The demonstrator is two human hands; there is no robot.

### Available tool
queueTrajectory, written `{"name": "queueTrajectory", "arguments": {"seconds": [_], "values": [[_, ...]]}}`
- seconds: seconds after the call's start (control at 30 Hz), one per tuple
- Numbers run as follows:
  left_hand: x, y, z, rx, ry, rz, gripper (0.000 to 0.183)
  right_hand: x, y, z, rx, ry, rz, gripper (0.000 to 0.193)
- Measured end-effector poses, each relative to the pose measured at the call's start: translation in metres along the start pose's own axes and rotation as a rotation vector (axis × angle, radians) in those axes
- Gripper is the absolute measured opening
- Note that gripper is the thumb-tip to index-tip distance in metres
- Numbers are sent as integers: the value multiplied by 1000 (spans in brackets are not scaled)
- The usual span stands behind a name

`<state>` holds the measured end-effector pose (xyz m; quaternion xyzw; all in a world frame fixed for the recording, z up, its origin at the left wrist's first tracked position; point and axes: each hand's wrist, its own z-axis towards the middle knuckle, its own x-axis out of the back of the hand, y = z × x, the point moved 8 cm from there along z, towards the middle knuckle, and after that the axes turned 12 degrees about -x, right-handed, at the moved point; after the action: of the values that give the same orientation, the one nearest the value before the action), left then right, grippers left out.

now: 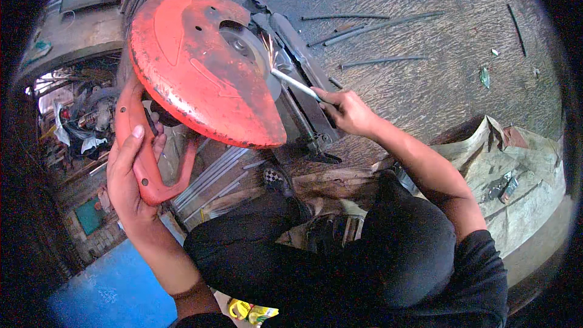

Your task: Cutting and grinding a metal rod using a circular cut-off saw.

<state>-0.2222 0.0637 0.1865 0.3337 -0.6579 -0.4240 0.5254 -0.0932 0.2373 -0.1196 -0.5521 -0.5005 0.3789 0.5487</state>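
Observation:
A chop saw (188, 79) with a worn red guard and red handle fills the upper left. My left hand (135, 161) is wrapped round its D-shaped handle, thumb on the outer side. The grey cutting disc (274, 82) shows below and beside the guard. In my right hand (347, 112) is a thin light-grey metal rod (296, 84), its far end against the disc. Orange sparks (269, 47) fly up from that contact. Beneath lies the saw's dark metal base (297, 48), partly hidden by the guard.
Several dark rods (382, 27) lie on the stained floor beyond the saw. Long pale rods (212, 173) lie beneath the handle. A crumpled tarp (504, 188) is at the right, a blue panel (121, 285) at lower left. Cluttered scrap (85, 118) sits at far left.

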Motion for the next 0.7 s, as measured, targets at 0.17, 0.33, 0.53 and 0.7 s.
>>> {"name": "queueTrajectory", "arguments": {"seconds": [0.17, 0.33, 0.53, 0.7], "values": [[0, 1, -1, -1, 9, 15, 40, -1, -2, 0, 35, 20, -81, 49], [-2, 1, -2, 15, 1, 12, 40, 0, -2, -2, 42, 19, -166, 57], [-2, 1, -1, 11, -13, 21, 40, -3, -4, -3, 30, -18, -375, 66], [-2, 1, -2, 17, 2, 37, 41, -1, -12, -5, 62, 26, -538, 65]]}}
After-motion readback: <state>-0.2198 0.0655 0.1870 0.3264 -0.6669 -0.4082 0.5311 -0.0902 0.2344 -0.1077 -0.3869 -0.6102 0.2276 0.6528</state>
